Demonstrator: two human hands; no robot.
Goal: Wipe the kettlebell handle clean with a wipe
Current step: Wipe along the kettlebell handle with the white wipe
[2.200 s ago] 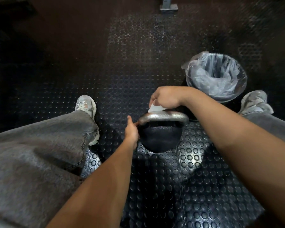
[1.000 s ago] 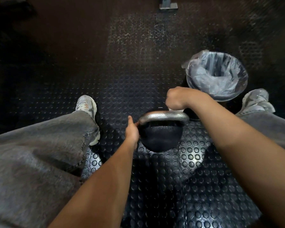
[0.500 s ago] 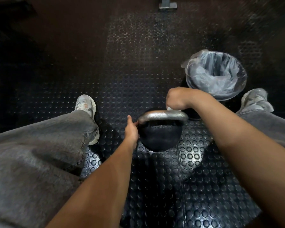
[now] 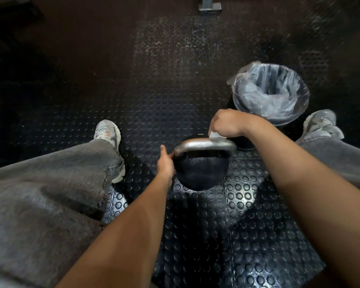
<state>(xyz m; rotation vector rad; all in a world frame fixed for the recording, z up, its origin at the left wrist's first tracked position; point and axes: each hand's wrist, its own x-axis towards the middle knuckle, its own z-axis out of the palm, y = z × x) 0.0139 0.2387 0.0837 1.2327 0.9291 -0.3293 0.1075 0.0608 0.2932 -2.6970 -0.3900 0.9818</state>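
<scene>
Your left hand (image 4: pixel 164 163) steadied the kettlebell (image 4: pixel 202 169) at nine o'clock; your right hand (image 4: pixel 227 123) pinched the wipe (image 4: pixel 215 135) on the handle (image 4: pixel 204 144), risking slippage.

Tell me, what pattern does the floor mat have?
The black mat is covered in rows of small raised circles, clearest near the kettlebell in the head view.

A round black kettlebell (image 4: pixel 202 171) with a bare grey metal handle (image 4: pixel 204 144) stands on the black studded rubber floor (image 4: pixel 195 235) between the person's grey-trousered legs. The left hand (image 4: pixel 165 163) grips the handle's left end where it meets the ball, while the right hand (image 4: pixel 227 122) pinches a small white wipe (image 4: pixel 215 135) (only a corner shows below the fist) against the handle's top right. Just beyond that hand sits a round bin lined with a clear plastic bag (image 4: pixel 270 92), beside a pale trainer (image 4: pixel 320 121).
</scene>
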